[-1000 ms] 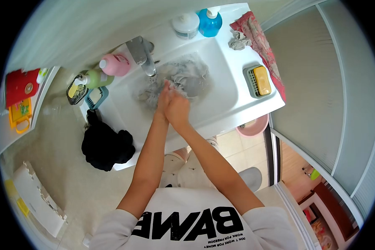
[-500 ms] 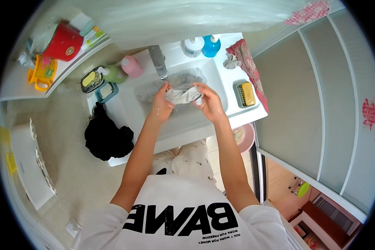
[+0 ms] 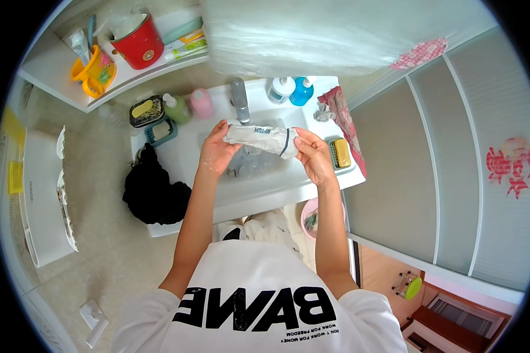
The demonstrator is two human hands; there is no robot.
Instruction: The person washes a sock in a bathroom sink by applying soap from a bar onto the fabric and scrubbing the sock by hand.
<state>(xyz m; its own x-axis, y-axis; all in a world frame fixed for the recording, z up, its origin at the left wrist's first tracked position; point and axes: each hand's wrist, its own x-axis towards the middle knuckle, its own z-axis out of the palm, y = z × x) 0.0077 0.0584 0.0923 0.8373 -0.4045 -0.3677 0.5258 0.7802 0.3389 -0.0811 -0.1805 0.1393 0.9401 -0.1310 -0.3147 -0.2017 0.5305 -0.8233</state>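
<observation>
A pale sock with dark lettering and a dark band is stretched between my two hands over the white sink. My left hand pinches its left end, and some suds cling to the wrist. Closed on the banded right end is my right hand. Below the sock, sudsy water lies in the basin, partly hidden by it. The faucet stands just behind the sock.
Black cloth is heaped on the sink's left side. Soap dishes, a green pump bottle and a pink bottle line the back left. A blue bottle and yellow soap are on the right. A pink basin sits below.
The sock was bunched between my hands; now it is spread out longer, showing its lettering and band. My hands have moved apart. The camera view has shifted.
</observation>
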